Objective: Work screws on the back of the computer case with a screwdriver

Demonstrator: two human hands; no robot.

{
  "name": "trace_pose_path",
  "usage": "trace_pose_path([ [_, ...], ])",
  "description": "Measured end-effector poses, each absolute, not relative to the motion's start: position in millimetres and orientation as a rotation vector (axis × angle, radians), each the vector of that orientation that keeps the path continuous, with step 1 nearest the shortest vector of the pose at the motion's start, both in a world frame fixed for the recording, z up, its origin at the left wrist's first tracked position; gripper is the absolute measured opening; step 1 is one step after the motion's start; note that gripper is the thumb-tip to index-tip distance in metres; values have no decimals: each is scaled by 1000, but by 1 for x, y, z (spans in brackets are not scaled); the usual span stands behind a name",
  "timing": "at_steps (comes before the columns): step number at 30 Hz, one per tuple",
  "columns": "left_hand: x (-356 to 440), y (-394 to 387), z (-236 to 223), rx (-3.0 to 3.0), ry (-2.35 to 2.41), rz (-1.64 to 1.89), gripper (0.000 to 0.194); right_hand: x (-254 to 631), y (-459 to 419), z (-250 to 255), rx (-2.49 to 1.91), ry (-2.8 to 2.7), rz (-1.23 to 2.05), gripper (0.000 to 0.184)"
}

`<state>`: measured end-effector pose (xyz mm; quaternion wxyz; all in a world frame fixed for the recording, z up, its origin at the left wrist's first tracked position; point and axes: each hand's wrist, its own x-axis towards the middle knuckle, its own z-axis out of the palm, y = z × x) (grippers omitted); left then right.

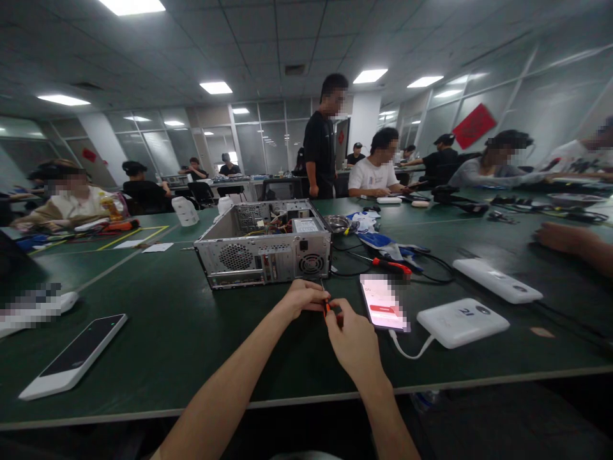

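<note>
An open metal computer case (263,259) lies on the green table, its rear panel with fan grille and ports facing me. At its lower right corner, my right hand (353,338) is closed around the orange-and-black handle of a small screwdriver (327,307). The shaft points away from me, up toward the case corner; whether the tip touches a screw I cannot tell. My left hand (302,299) is beside it, its fingers pinched together at the screwdriver's shaft. Inside the case, wires and a silver drive (305,225) show.
Right of my hands lie a lit phone (383,303), a cabled white power bank (462,322) and another white device (497,281). Behind are a red screwdriver (391,266), blue-white gloves (383,243) and a metal bowl (338,223). A white-and-black handheld device (74,358) lies left. A co-worker's hand (562,237) rests right.
</note>
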<state>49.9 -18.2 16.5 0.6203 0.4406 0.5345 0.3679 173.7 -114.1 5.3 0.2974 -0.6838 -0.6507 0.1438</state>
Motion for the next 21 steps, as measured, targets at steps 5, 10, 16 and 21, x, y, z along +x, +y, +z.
trace_pose_path([
  [5, 50, -19, 19, 1029, 1236, 845, 12, 174, -111, -1, -1700, -1624, 412, 20],
  [10, 50, -17, 17, 1094, 1298, 808, 20, 173, -110, -2, -1657, -1563, 399, 17],
  [16, 46, -21, 19, 1247, 1446, 698, 27, 173, -110, -3, -1642, -1549, 361, 17],
  [21, 46, -20, 23, 1143, 1351, 672, 25, 173, -109, -5, -1636, -1613, 251, 15],
])
